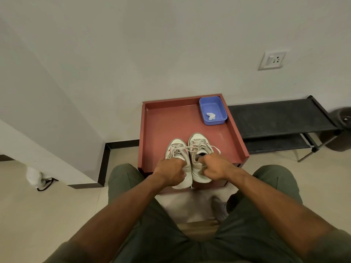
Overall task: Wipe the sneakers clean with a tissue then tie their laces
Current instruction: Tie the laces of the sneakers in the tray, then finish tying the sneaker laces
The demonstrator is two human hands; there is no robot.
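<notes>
The left hand [171, 170] is closed on the heel collar of the left white lace-up sneaker [178, 160], and the right hand [214, 168] is closed likewise on its twin [199, 158], fingers hooked into the openings, both forearms stretched forward from the lap. This looks like positioning the pair before wiping: the laces lie loose. Next a hand must let go and reach for the crumpled white tissue [210, 116], which sits in the blue plastic tub [220, 109] beyond the sneakers, at the far right corner of the red-brown rimmed counter [161, 126].
</notes>
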